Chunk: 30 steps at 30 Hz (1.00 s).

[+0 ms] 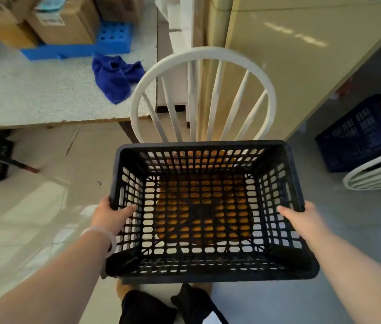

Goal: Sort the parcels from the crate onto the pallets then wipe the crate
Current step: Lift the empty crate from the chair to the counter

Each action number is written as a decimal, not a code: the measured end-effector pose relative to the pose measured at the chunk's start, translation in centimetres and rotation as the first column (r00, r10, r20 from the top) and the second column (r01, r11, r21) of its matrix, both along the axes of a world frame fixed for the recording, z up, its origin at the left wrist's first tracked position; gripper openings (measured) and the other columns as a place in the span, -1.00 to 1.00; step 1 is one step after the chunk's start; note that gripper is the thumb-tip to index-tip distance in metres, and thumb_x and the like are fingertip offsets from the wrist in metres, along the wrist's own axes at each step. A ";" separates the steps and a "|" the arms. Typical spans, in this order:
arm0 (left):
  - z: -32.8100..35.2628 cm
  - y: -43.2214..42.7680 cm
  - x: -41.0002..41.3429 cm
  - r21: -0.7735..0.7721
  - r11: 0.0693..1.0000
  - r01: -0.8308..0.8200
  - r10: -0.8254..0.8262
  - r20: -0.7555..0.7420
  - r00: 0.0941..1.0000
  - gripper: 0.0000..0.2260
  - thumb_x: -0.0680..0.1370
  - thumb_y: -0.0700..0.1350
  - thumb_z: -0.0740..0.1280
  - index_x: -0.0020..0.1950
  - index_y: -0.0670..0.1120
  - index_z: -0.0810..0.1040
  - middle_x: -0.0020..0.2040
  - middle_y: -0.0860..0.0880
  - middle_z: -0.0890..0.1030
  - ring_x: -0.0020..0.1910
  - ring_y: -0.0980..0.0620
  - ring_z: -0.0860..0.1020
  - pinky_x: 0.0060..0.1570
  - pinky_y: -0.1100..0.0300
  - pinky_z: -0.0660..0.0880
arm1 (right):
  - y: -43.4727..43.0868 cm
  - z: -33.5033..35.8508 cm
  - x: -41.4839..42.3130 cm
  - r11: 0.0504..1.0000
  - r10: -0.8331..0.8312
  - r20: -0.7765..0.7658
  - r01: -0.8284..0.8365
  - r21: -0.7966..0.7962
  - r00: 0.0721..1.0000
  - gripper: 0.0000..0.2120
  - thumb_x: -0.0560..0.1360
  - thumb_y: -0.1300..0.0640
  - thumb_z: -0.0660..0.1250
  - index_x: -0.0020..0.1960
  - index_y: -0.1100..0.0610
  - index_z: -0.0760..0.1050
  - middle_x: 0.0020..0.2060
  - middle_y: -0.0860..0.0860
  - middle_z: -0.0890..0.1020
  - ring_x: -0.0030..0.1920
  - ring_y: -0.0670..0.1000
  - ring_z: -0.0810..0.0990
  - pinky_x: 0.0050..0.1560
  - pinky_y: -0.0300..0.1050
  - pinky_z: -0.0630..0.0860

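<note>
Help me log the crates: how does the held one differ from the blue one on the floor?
The held crate is black, visibly empty, gripped by the left hand and right hand. The floor crate is dark blue and stands untouched. Both have perforated walls.

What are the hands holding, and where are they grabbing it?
Both hold the black crate: the left hand grips its left rim and the right hand grips its right rim, thumbs inside the walls.

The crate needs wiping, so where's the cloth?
In the head view, upper left: the blue cloth lies on the speckled table, between the blue pallet and the white chair.
</note>
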<state>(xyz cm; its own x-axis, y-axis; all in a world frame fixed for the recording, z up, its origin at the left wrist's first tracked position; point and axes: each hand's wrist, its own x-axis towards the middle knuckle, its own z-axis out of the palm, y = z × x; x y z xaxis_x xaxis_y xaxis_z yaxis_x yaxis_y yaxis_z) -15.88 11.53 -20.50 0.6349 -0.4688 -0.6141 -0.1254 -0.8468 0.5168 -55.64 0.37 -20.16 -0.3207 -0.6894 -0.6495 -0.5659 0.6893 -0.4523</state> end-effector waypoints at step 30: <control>23.3 17.8 43.3 -0.430 0.869 -0.244 0.265 -0.013 0.964 -0.54 0.46 0.16 0.42 0.24 -0.08 0.53 -0.03 -0.14 0.65 -0.08 -0.12 0.61 0.03 -0.04 0.58 | 8.1 20.1 43.6 0.801 0.460 0.158 -0.331 -0.499 0.874 -0.41 0.56 0.03 0.35 0.53 -0.06 0.21 0.18 0.01 0.54 0.08 0.13 0.56 -0.12 -0.05 0.47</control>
